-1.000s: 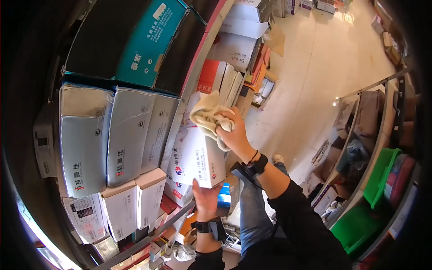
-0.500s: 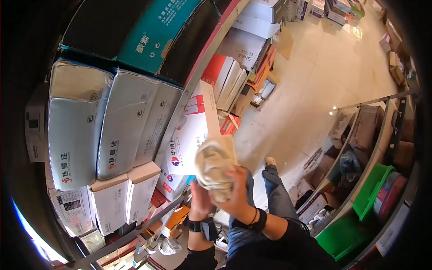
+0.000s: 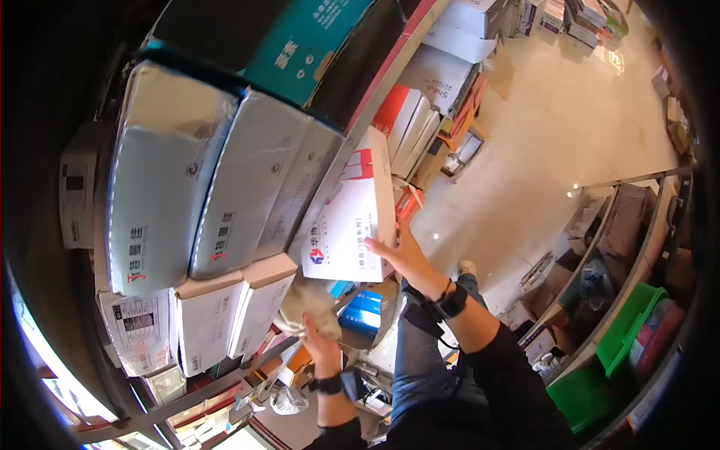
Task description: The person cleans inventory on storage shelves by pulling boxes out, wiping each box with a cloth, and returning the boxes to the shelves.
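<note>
A beige cloth is bunched in my left hand, low at the shelf edge beside the end of a white box. My right hand grips the near right edge of that white box, thumb on the printed face and fingers round its side. The box has red and blue marks and black print, and it stands tilted at the shelf's front. Left of it are large grey boxes, with smaller white boxes below them.
Black and teal boxes sit on top at the upper left. More boxes line the shelf ahead. Blue packs lie below the white box. A right-hand rack holds green bins. Tiled floor runs between.
The cloth has passed from my right hand to my left, which moved down and left. My right hand has moved up and taken hold of the white box. The view has shifted.
</note>
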`<state>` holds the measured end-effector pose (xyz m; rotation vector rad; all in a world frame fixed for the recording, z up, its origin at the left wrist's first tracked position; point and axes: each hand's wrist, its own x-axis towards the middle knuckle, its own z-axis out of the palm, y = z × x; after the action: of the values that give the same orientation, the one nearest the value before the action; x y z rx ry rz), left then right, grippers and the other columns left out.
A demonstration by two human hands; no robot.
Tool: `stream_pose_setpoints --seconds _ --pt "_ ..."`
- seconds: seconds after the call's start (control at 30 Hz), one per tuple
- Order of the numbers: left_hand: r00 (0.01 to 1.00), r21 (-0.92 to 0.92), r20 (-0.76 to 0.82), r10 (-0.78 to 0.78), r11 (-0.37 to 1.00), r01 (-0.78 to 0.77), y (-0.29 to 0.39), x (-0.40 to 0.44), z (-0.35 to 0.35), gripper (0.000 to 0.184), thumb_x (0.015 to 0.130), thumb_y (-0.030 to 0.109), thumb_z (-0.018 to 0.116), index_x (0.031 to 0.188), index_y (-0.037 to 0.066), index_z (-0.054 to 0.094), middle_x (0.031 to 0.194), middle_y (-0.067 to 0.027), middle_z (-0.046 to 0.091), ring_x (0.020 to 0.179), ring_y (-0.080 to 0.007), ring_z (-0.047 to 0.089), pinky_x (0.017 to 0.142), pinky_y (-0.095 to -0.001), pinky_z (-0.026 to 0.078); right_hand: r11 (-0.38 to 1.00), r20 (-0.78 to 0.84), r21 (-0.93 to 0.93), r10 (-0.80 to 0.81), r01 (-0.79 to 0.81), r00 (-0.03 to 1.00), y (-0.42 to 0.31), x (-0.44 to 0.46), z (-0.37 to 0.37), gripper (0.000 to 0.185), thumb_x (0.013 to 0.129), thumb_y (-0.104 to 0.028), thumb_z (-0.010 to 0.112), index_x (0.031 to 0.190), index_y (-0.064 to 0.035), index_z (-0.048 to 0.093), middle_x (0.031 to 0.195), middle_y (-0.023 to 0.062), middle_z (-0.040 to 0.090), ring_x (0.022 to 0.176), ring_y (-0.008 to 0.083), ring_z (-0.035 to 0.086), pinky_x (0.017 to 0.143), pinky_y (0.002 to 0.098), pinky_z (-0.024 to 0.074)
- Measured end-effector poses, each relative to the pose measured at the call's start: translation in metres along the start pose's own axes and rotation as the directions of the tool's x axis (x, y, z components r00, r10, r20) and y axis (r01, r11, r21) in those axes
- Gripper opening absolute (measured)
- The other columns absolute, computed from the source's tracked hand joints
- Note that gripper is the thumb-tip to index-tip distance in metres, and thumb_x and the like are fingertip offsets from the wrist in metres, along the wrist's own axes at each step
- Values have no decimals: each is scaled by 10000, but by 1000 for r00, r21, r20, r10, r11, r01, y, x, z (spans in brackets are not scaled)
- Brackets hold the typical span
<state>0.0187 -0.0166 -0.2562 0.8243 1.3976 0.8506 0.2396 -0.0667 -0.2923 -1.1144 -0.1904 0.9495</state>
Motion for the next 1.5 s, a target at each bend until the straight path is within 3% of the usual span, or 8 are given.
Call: stream_pose_setpoints --seconds 0.07,0.47,0.53,0.8,1.2,1.33,1.4,1.5 --pt "991 12 -129 31 999 -30 -14 13 20 428 833 246 508 1187 45 376 1121 -102 465 1000 -226 478 804 -294 419 996 85 50 66 -70 994 -6 0 13 662 709 -208 673 1194 4 275 1083 150 460 1004 189 475 839 302 398" --pt "851 238 328 411 836 -495 -70 -31 51 438 815 -9 465 1219 8 298 1027 -94 506 862 -141 519 672 -238 444 990 -160 127 -40 61 986 35 -19 39 507 745 -129 621 1124 2 312 1010 112 451 920 162 473 783 293 408" --pt "933 212 351 80 964 -162 -36 -28 53 425 805 -34 464 1200 5 312 988 -88 523 844 -148 531 683 -245 454 997 -132 49 -55 62 990 32 -20 35 515 764 -164 612 1131 3 291 1003 107 471 917 149 477 787 284 408" --pt "910 164 212 355 905 -392 -27 24 35 338 797 -41 463 1123 -6 379 1008 -81 504 857 -152 529 694 -274 464 983 -94 183 -9 27 996 26 -27 28 578 730 -141 647 1154 -12 275 1017 123 498 940 174 507 793 299 425" --pt "927 -11 367 82 996 -84 -10 5 40 493 801 38 522 1234 32 286 1149 -108 457 1018 -220 484 860 -339 414 950 -154 308 106 -54 982 7 -74 -92 711 678 -220 569 1285 -30 252 1134 127 474 966 211 516 823 308 424" --pt "686 61 711 154 959 -278 15 -8 90 538 711 -48 535 1204 38 338 1231 -152 392 1124 -280 412 923 -380 357 722 110 619 310 -309 944 27 -78 -135 663 647 -331 568 1185 6 376 1063 138 527 909 220 549 770 319 464" --pt "171 -13 931 323 498 -867 20 -10 113 721 559 -133 566 1221 76 371 1252 -174 359 1179 -301 349 959 -385 296 712 117 612 348 -344 930 28 -83 -146 653 636 -362 557 1153 8 407 1028 142 548 894 226 559 749 322 478" --pt "179 -71 923 341 609 -790 7 7 125 688 497 -162 546 1137 73 456 1236 -188 365 1192 -347 319 962 -402 281 728 153 561 377 -394 913 30 -92 -163 658 639 -325 600 1146 44 398 978 162 569 780 228 604 633 310 512"
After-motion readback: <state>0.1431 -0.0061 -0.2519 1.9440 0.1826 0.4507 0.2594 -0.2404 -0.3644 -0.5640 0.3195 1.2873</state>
